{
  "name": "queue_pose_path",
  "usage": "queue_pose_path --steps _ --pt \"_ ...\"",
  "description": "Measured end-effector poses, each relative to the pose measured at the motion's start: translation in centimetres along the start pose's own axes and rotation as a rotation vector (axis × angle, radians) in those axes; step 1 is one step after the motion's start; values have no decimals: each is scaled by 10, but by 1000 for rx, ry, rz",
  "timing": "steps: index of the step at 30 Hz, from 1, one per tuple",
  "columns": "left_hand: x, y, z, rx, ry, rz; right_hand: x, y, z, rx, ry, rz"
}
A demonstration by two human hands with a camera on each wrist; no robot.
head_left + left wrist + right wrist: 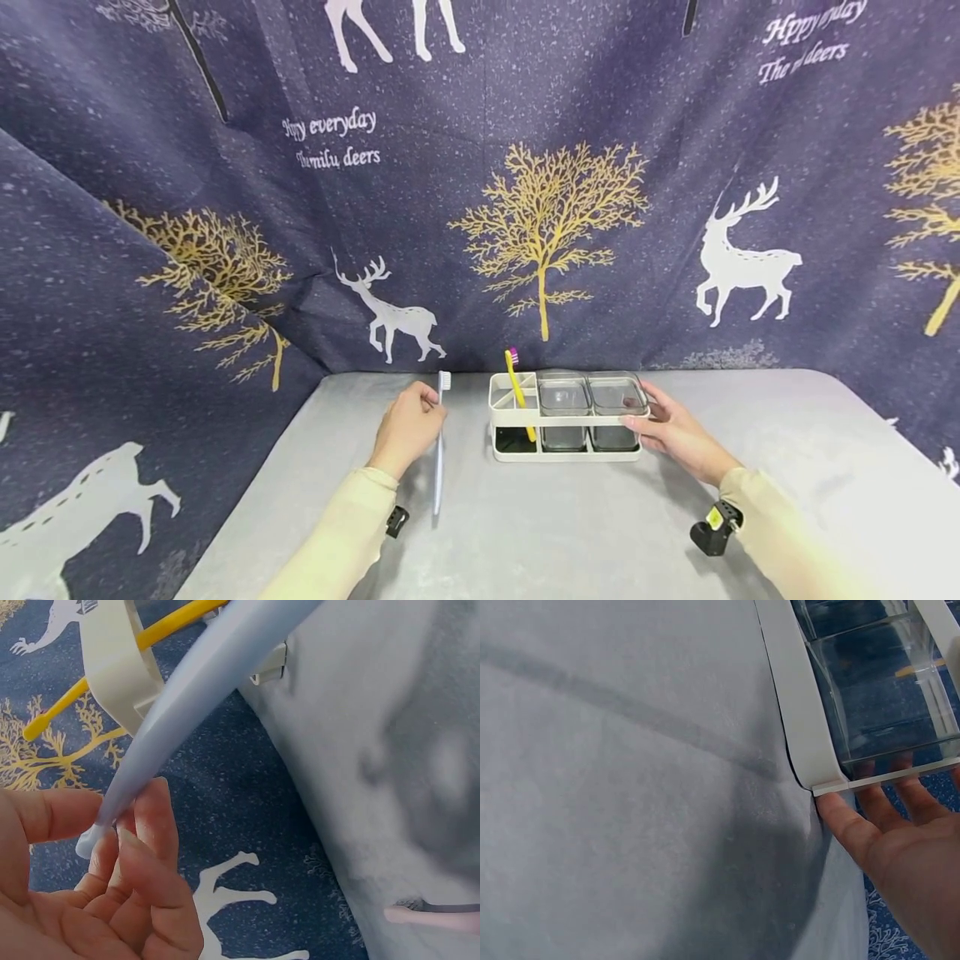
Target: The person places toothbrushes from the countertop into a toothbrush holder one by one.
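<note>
Standing at three o'clock from your left hand (408,427), the white rack (577,422) was gripped at its three-o'clock end by your right hand (678,435). Your left thumb and fingers pinched the pale blue toothbrush (439,467), handle toward six. The yellow toothbrush (517,382) leaned at the rack's nine-o'clock end.

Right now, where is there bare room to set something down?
Bare table lies before the white holder, between the left sleeve and right sleeve, and beyond the right sleeve towards the right edge. Crowded: the holder, with clear cups, a yellow toothbrush and the right hand at its end; and left of it, where the left hand holds a pale toothbrush.
</note>
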State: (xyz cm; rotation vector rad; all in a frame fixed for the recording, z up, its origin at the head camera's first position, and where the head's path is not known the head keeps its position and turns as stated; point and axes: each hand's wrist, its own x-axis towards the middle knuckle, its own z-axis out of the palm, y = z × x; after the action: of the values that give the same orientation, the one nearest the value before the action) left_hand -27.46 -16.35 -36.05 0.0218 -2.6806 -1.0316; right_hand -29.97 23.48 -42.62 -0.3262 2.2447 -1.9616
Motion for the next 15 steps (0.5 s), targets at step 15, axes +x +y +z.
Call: queue_pose_path --steps 15 --pt "0 12 -10 -120 32 20 0 1 3 11 0 6"
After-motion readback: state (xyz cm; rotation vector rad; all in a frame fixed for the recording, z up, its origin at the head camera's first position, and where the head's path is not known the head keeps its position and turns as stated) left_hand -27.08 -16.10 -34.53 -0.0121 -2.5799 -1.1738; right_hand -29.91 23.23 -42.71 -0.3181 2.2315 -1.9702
